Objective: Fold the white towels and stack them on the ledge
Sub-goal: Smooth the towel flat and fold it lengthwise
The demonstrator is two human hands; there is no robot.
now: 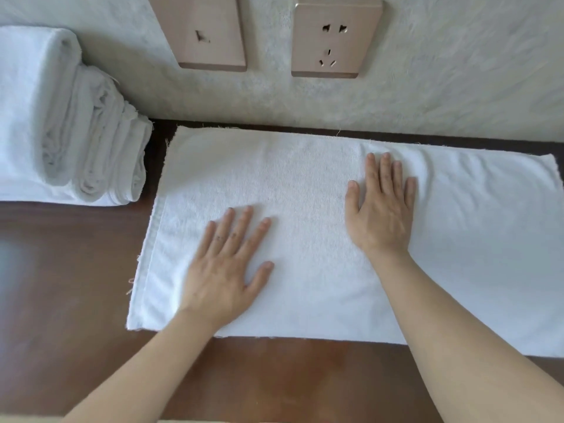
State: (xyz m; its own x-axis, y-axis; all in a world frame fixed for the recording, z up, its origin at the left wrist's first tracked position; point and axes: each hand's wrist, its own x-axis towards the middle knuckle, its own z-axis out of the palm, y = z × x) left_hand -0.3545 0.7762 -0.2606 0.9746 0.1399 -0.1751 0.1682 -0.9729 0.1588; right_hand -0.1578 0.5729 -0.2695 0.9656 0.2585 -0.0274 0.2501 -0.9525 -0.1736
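Towel (320, 184) spread flat on the worktop (76, 285), your left hand (225, 270) and right hand (381, 209) pressing it open-palmed, folded stack (61, 123) at left.

Left hand (227, 267): palm down, fingers straight and slightly spread, thumb angled out to the right. Left forearm bare, entering from the lower left edge. Right hand (381, 209): palm down, flat, fingers straight and close together, thumb out to the left. It sits farther forward than the left hand. Right forearm bare, entering from the lower right. Neither hand grips anything.
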